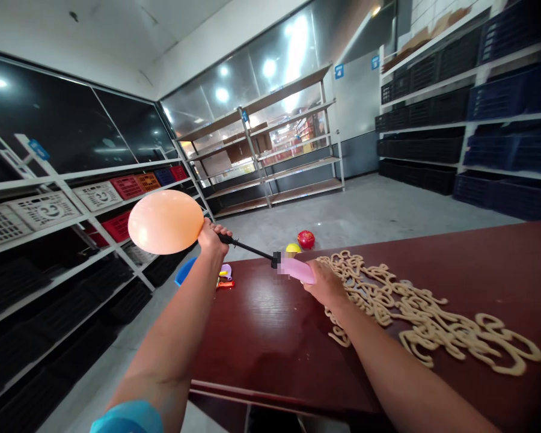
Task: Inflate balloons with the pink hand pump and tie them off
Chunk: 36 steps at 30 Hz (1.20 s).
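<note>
A large inflated peach balloon [165, 222] sits at the left, with my left hand [213, 237] closed around its neck and the black end of a hand balloon pump. The pump's black rod [255, 248] runs out between my hands over the table. My right hand [328, 285] is wrapped around the pink barrel of the balloon pump [300, 270]. Part of the pump's middle is blurred. Close by my right hand, a spread of beige curly strands [379, 294] lies on the dark red table [270, 343].
Small uninflated balloons [226, 284] lie at the table's far left edge, near a blue rounded object [183, 272]. Beyond the table are a red balloon [306, 239] and a yellow balloon [293, 248]. Shelves [270, 180] with crates [98, 195] line the walls.
</note>
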Motion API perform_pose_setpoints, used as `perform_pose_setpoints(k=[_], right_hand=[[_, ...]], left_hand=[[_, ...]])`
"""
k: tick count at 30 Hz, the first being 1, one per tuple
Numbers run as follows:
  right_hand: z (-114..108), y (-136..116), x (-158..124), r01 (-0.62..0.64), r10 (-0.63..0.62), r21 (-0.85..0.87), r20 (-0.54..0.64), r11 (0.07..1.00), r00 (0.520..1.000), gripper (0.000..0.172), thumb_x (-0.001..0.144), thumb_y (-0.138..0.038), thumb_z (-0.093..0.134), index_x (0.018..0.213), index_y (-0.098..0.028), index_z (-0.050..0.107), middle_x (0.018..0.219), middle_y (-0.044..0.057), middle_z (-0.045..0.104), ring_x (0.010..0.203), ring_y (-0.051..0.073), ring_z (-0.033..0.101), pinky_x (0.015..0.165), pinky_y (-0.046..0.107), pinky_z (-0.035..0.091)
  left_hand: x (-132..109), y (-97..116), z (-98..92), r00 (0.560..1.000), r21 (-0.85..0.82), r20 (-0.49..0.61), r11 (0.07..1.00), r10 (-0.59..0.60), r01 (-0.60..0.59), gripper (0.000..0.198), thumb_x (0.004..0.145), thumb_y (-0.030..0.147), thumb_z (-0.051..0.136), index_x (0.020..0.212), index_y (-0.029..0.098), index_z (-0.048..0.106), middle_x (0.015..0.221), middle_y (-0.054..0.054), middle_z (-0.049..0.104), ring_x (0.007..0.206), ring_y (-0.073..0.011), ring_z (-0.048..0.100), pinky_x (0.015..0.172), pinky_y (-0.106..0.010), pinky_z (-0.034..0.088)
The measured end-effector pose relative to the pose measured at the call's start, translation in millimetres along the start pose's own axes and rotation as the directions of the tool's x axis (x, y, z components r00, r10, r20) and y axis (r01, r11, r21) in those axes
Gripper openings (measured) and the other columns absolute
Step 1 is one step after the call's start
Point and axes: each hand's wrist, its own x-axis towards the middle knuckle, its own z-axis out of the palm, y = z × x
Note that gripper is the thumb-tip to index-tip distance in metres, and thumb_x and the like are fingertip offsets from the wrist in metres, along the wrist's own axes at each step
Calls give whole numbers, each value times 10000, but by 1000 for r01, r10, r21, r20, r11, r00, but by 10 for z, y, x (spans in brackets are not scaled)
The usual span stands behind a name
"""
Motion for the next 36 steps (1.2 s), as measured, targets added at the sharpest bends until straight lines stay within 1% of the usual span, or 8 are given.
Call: perform_pose_setpoints(k=[4, 11, 14, 18, 25, 28, 32, 36], right_hand=[[15, -14, -25, 14, -16, 52, 33, 999, 999, 333, 652, -149, 583, 975, -204, 524, 930, 47, 585, 865, 191, 538, 717, 279, 376], [-3, -19, -37, -32, 28, 42, 78, 999, 997, 339, 635, -169, 625, 958, -198, 526, 912, 45, 592, 838, 187, 544, 692, 268, 363], [-19, -29, -35, -30, 27, 37, 82, 999, 996, 340, 641, -177, 624, 967, -198, 530, 922, 47, 590, 853, 189, 542, 709, 267, 364], [-36, -47, -35, 24, -27, 53, 44, 998, 999, 379, 669, -168, 600, 1037, -207, 518, 973, 54, 588, 902, 190, 536, 738, 269, 369], [-30, -6, -21, 33, -32, 5, -21, 999, 999, 361, 679, -172, 582, 1031, -216, 518, 952, 48, 588, 918, 201, 529, 744, 288, 380], [-10, 0, -20, 34, -34, -1, -21, 999, 999, 372, 668, -161, 577, 1031, -209, 514, 943, 53, 582, 919, 204, 526, 745, 292, 381], [26, 13, -31, 1, -1, -2, 17, 1000, 1000, 385, 638, -165, 597, 1012, -205, 513, 936, 53, 573, 884, 198, 528, 720, 288, 376], [29, 26, -39, -36, 36, -21, 32, 999, 999, 319, 634, -190, 608, 941, -196, 521, 888, 46, 572, 828, 188, 527, 675, 279, 361]], left_hand=[[-36, -122, -19, 999, 4, -24, 1000, -26, 27, 344, 802, 329, 487, 613, 201, 230, 459, 76, 224, 343, -66, 269, 382, -219, 271], [-429, -882, 27, 987, -22, -45, 988, -156, 155, 437, 761, 467, 539, 610, 206, 222, 463, 79, 213, 351, -69, 284, 388, -229, 278], [-517, -1030, 23, 984, -32, -34, 984, -177, 176, 461, 745, 512, 539, 602, 206, 225, 459, 77, 219, 358, -72, 287, 388, -230, 280], [-425, -878, 11, 990, -25, -21, 990, -136, 136, 429, 759, 465, 541, 606, 205, 235, 460, 79, 216, 355, -71, 286, 392, -228, 286], [-51, -119, 21, 999, -1, -34, 999, -40, 40, 323, 810, 302, 472, 608, 204, 239, 462, 73, 227, 343, -71, 279, 381, -229, 281], [62, 82, 5, 1000, 5, -20, 1000, 4, -3, 299, 807, 266, 459, 610, 199, 245, 459, 72, 232, 338, -67, 269, 378, -222, 272], [72, -10, -16, 1000, 4, -21, 1000, 0, 0, 304, 802, 291, 475, 619, 199, 251, 464, 75, 233, 340, -63, 274, 379, -214, 271], [-92, -410, 18, 996, 3, -46, 997, -79, 80, 334, 800, 331, 485, 618, 202, 236, 467, 77, 219, 342, -66, 273, 377, -217, 262]])
